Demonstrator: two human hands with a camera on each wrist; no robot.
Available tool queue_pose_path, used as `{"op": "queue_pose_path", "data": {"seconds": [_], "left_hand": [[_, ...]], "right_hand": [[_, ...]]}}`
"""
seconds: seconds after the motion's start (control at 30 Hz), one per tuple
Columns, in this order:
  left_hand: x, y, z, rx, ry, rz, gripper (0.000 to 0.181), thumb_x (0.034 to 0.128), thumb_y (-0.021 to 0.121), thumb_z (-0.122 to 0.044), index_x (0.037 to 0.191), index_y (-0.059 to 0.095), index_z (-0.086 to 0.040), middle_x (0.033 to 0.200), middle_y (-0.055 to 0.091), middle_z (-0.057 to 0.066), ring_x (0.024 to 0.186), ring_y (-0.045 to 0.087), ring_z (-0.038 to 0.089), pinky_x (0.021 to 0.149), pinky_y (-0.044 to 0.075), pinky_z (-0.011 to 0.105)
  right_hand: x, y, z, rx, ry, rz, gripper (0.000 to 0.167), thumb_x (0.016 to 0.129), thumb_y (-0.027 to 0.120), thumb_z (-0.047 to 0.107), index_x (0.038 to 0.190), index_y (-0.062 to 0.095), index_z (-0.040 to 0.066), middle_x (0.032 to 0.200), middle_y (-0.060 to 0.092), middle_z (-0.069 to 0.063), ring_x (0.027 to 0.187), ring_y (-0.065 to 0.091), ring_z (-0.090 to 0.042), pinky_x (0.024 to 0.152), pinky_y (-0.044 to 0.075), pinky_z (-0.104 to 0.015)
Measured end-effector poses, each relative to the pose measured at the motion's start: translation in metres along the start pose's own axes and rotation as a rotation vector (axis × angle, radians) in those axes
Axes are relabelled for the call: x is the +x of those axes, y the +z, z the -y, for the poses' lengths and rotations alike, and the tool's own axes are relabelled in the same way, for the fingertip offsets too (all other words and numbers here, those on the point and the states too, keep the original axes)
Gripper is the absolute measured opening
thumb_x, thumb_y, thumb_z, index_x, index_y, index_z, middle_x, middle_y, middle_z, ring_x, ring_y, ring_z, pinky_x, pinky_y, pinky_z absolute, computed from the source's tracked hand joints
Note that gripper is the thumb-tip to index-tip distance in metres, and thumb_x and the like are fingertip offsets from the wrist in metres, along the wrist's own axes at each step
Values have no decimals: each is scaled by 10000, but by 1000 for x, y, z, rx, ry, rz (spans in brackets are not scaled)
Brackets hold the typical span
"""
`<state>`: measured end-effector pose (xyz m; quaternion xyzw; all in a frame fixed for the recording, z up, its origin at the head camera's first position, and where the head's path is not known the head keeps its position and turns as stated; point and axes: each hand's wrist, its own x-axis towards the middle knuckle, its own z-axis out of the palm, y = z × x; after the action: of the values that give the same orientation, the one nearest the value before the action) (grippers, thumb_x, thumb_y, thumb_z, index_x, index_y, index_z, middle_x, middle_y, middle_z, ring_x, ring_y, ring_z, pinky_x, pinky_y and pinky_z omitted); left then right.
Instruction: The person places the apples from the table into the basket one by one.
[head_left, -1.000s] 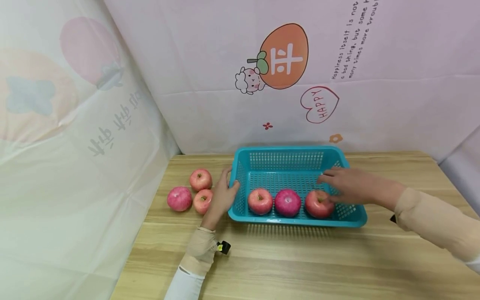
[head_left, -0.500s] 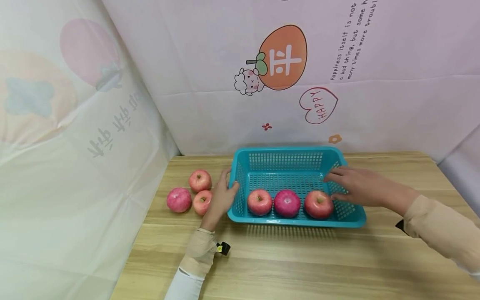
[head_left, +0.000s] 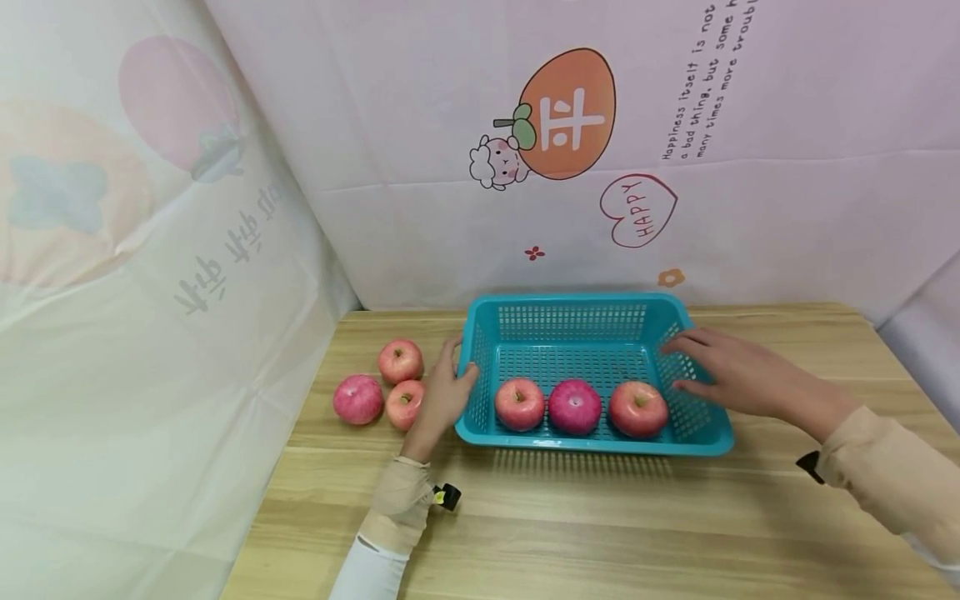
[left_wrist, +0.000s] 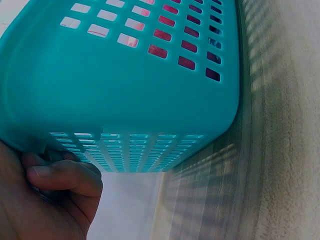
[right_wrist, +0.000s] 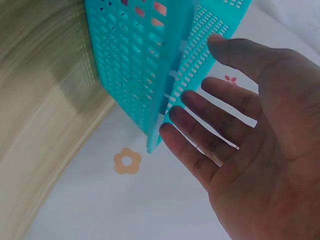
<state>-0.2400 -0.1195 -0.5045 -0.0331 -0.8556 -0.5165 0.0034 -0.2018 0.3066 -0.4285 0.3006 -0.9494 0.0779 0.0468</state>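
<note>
A teal plastic basket stands on the wooden table with a row of apples along its near side: a light red apple, a deep pink apple and a larger red apple. At the basket's left end, my left hand grips the rim; the left wrist view shows the fingers curled at the edge. My right hand hovers over the right rim, fingers spread and holding nothing. In the right wrist view its palm faces the basket wall.
Left of the basket, three more apples lie grouped on the table: a pink apple, a red apple and a light red apple partly behind the left hand. A printed cloth hangs behind the table.
My right hand has drawn back to the right, away from the larger red apple, which stays in the basket. The left hand has kept its place on the rim.
</note>
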Motion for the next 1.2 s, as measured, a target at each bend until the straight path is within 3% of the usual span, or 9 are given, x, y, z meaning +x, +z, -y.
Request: {"op": "queue_pose_path", "data": {"seconds": [0.23, 0.73, 0.93, 1.2], "left_hand": [[0, 0, 2, 12, 2, -6, 573, 1065, 562, -235, 1614, 403, -200, 733, 577, 54, 638, 636, 193, 607, 543, 329], [0, -1, 2, 10, 8, -4, 568, 1063, 566, -219, 1610, 412, -191, 723, 570, 57, 623, 624, 194, 600, 530, 327], [0, -1, 1, 0, -2, -1, 574, 1062, 570, -223, 1613, 407, -220, 758, 621, 80, 638, 657, 195, 595, 553, 334], [1, 0, 2, -4, 10, -2, 566, 1064, 563, -221, 1609, 411, -221, 720, 585, 56, 613, 647, 191, 586, 551, 338]], "right_hand": [[-7, 7, -7, -10, 0, -111, 505, 877, 885, 248, 1301, 690, 53, 1265, 699, -125, 1132, 685, -333, 908, 598, -566], [-15, 23, -13, 51, 166, -166, 510, 905, 858, 217, 1319, 664, -10, 1356, 632, -259, 1269, 578, -453, 965, 536, -667], [-16, 33, -15, 88, 160, -229, 492, 885, 868, 147, 1291, 662, -39, 1336, 598, -256, 1220, 554, -436, 946, 528, -662], [-17, 44, -13, 125, 144, -319, 412, 843, 874, 46, 1194, 685, -57, 1287, 568, -255, 1116, 562, -393, 862, 536, -596]]}}
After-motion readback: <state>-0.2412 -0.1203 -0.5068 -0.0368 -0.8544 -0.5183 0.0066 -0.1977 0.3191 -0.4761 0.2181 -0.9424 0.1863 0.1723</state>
